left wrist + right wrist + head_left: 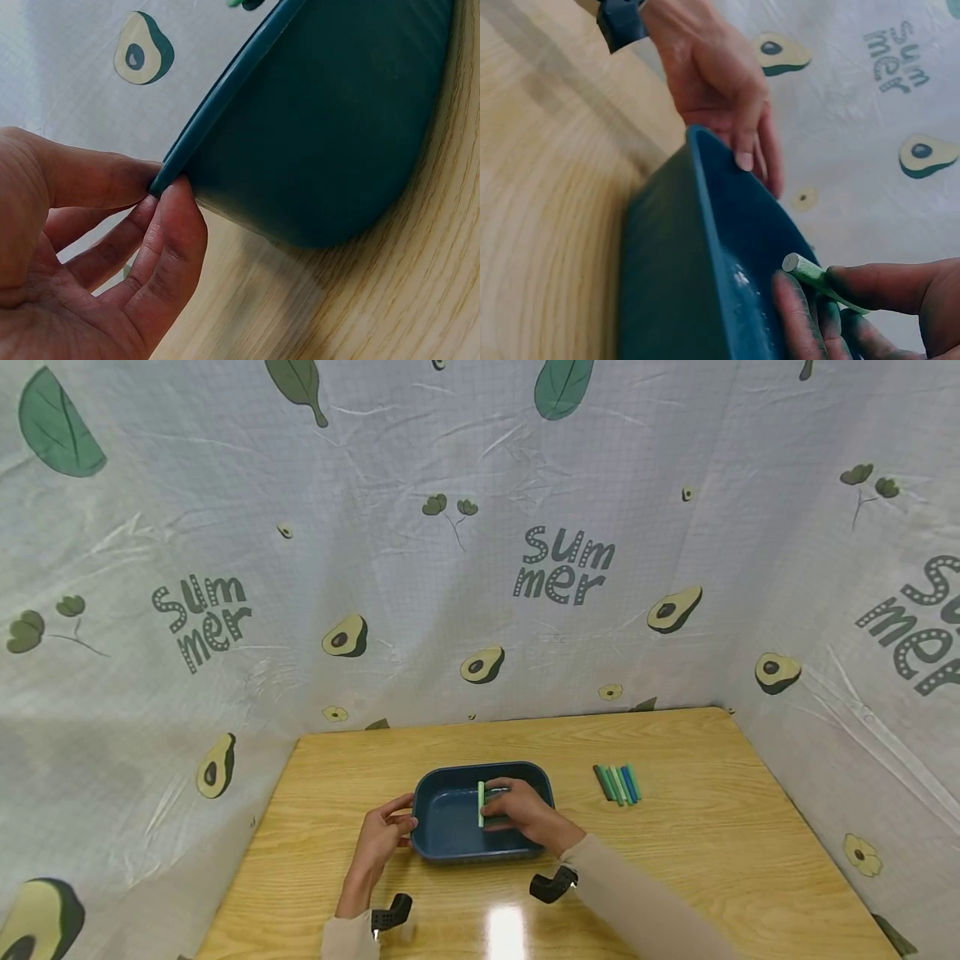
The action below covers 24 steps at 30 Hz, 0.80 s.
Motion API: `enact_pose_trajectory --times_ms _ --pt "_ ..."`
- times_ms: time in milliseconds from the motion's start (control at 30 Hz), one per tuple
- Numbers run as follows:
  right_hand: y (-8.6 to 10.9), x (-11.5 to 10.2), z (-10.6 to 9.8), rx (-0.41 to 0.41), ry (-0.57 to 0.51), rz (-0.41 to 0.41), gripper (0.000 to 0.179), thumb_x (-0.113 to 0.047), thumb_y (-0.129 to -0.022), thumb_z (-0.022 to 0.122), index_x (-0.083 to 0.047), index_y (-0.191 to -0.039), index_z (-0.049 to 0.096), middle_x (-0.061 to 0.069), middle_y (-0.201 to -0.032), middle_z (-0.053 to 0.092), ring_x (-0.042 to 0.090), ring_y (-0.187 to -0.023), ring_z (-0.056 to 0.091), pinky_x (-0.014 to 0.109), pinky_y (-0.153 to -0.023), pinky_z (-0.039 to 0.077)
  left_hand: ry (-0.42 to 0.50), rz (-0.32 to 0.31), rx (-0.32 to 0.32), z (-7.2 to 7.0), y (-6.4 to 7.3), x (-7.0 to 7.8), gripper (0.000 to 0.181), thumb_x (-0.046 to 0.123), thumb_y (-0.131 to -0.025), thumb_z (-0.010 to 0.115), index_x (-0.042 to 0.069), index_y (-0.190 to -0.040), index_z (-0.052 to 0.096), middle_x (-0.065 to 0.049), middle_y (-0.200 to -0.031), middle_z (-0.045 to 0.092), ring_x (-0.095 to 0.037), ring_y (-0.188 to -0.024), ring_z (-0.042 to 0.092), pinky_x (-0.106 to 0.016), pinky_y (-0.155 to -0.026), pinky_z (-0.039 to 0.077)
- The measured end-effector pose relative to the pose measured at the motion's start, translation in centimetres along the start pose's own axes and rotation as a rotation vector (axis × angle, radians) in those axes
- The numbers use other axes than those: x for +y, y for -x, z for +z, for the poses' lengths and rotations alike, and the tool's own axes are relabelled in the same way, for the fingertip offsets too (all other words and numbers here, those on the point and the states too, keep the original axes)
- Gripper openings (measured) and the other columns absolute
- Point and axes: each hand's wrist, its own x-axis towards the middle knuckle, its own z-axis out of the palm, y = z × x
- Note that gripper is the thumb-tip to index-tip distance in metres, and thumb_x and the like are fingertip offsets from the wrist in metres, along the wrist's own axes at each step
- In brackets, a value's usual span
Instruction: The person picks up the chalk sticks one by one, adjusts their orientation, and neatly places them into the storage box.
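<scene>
A dark blue plastic bin (pixel 450 814) stands on the wooden table. My left hand (pixel 380 835) pinches its left rim between thumb and fingers; the left wrist view shows the rim (pixel 214 109) held at its edge. Over the inside of the bin, my right hand (pixel 525 814) holds a light green chalk stick (pixel 482 803) between thumb and fingers. In the right wrist view the round pale end of the chalk (pixel 791 262) points out past the fingertips, which carry green dust. Part of the bin's floor is hidden under the right hand.
To the right of the bin, a row of several chalk sticks (pixel 618 785) in dark brown, greens and blue lies on the table (pixel 697 810). A white printed cloth (pixel 420 585) hangs behind the table and along both sides.
</scene>
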Motion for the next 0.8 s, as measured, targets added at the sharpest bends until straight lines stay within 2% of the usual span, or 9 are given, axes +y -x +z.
enact_pose_trajectory --times_ms 233,467,800 --pt "-0.8 0.5 1.6 0.017 0.018 0.017 0.06 0.004 -0.084 0.066 0.004 -0.14 0.043 0.017 -0.091 0.065 0.024 -0.081 0.069 0.046 -0.078 0.059 -0.006 0.003 0.001 -0.1 0.0 -0.1 0.048 -0.005 -0.089 0.061 0.002 -0.136 0.057 -0.019 -0.129 0.059 -0.016 -0.088 0.064 -0.027 -0.06 0.054" --pt "-1.7 1.3 2.9 0.062 0.029 0.033 0.058 0.008 -0.081 0.065 0.007 -0.135 0.046 0.022 -0.094 0.067 0.026 -0.084 0.068 0.047 -0.073 0.059 0.0 0.009 -0.002 -0.1 0.1 -0.2 0.048 -0.006 -0.089 0.061 0.002 -0.136 0.057 -0.019 -0.129 0.058 -0.017 -0.089 0.064 -0.029 -0.06 0.055" --pt "-2.6 2.1 4.4 0.098 0.058 0.052 0.051 0.011 -0.078 0.066 0.008 -0.126 0.05 0.015 -0.078 0.063 0.023 -0.074 0.067 0.043 -0.067 0.06 0.004 0.009 -0.007 -0.2 0.3 -0.1 0.048 -0.004 -0.09 0.061 0.002 -0.137 0.056 -0.02 -0.131 0.057 -0.02 -0.092 0.064 -0.029 -0.061 0.055"
